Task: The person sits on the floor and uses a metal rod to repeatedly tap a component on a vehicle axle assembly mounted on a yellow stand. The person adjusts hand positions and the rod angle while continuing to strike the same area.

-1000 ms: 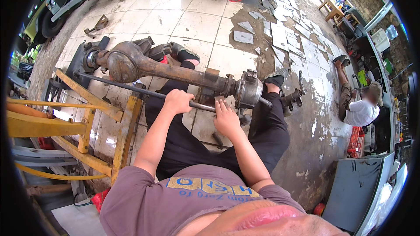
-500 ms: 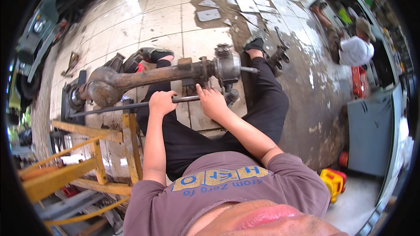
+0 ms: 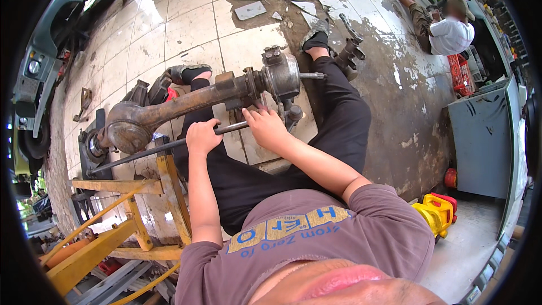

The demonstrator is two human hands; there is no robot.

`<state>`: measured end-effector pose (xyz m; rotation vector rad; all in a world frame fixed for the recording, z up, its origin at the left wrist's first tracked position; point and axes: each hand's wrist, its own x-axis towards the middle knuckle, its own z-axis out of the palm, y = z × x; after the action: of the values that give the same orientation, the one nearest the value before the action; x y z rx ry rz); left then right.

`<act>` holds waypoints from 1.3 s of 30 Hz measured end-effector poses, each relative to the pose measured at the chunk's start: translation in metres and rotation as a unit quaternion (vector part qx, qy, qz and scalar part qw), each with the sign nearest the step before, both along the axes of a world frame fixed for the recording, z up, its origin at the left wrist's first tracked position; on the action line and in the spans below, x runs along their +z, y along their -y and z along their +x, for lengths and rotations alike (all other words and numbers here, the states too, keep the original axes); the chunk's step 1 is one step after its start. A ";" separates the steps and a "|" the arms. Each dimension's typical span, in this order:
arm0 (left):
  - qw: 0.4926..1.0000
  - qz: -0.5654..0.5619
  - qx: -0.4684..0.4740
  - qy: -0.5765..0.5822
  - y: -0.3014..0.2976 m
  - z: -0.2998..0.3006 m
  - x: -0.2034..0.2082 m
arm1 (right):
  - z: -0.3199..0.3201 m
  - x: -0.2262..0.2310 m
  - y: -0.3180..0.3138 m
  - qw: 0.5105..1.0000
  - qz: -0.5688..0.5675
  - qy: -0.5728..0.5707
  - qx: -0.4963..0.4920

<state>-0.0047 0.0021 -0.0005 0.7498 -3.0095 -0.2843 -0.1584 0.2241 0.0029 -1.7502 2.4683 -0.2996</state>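
Note:
A long rusty vehicle axle (image 3: 195,99) lies across the floor in front of me, with its round differential housing at the left. At its right end is a grey steering knuckle and hub (image 3: 282,76) with a shaft sticking out. A dark tie rod (image 3: 141,153) runs along the near side of the axle. My left hand (image 3: 202,137) is wrapped round this rod near its middle. Farther right, my right hand (image 3: 265,129) is closed over the rod close to the knuckle, its fingertips just under the axle and slightly blurred. The rod's part beneath that hand is hidden.
A yellow metal frame (image 3: 144,214) stands close by my left arm. Broken tiles (image 3: 250,10) lie at the far side, and a metal part (image 3: 350,51) sits beyond my right foot. A person (image 3: 450,36) sits at far right, past a grey cabinet (image 3: 480,141).
My view has shifted slightly, so the axle sits a little left and higher in the picture at its right end. Both hands stay on the rod; the right fingers have moved a little.

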 end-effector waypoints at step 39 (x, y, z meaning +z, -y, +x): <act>1.000 0.006 -0.017 0.008 0.002 0.008 -0.005 | -0.011 0.001 0.004 0.999 0.016 0.023 -0.015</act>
<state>0.0031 -0.0001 -0.0055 0.7047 -3.0406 -0.2995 -0.1698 0.2200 0.0041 -1.6758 2.4550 -0.2992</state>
